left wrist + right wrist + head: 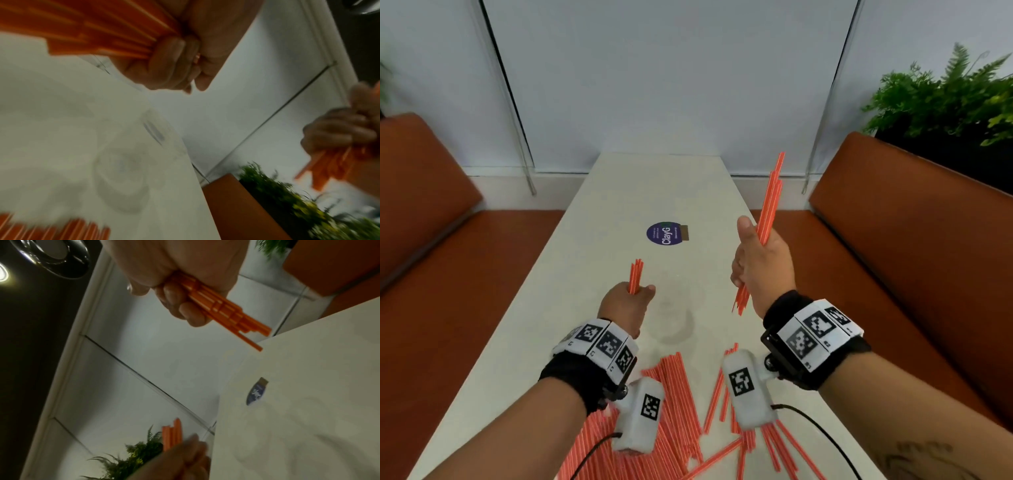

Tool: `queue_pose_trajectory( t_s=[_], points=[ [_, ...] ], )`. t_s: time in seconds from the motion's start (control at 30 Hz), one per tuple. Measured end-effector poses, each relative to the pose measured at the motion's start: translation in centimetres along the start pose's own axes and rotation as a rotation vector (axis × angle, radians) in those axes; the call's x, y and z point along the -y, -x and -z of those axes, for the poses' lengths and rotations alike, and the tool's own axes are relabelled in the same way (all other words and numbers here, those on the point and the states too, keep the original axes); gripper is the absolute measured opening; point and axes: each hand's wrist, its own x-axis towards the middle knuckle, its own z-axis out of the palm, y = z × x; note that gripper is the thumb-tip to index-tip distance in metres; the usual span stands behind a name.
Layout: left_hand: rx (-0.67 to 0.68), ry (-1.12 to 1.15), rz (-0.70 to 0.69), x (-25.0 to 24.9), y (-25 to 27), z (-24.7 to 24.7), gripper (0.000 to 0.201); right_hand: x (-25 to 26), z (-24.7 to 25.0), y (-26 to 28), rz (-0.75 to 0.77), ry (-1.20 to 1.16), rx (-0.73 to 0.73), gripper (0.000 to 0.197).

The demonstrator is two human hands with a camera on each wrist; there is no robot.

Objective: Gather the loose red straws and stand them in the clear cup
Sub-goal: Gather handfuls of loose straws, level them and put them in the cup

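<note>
Each fist grips a red bundle, left hand (pixel 627 301) and right hand (pixel 760 263) raised either side of the empty clear cup (pixel 674 315) mid-tabletop; next, lower both bundles in, while loose straws (pixel 674 404) lie near.

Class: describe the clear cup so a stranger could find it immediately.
Start at the long white table, then look between the left hand and the right hand. The clear plastic cup stands there, empty and nearly invisible, unlike the red straws scattered nearer.

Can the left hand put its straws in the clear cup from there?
Probably yes. The left hand grips its straws right beside the clear cup, and nothing sits between them.
</note>
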Motion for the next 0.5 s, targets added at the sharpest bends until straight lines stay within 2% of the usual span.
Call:
queue_pose_trajectory(
  t_s=[0.07, 0.17, 0.3, 0.5],
  points=[
    [-0.041, -0.010, 0.015, -0.1, -1.6, 0.2, 0.014, 0.3, -2.2, -2.0, 0.048, -0.004, 0.022, 0.034],
    [-0.080, -0.050, 0.046, 0.1, -3.8, -0.1, 0.033, -1.2, -5.1, -4.3, 0.080, 0.011, 0.058, 0.030],
    [-0.097, -0.202, 0.051, 0.9, -5.4, -0.7, 0.040, -5.1, -7.7, -6.1, 0.076, 0.015, 0.085, 0.023],
    [-0.069, -0.266, 0.031, 2.1, -5.6, -0.4, 0.036, -10.0, -9.1, -6.6, 0.047, 0.136, 0.163, 0.018]
  ],
)
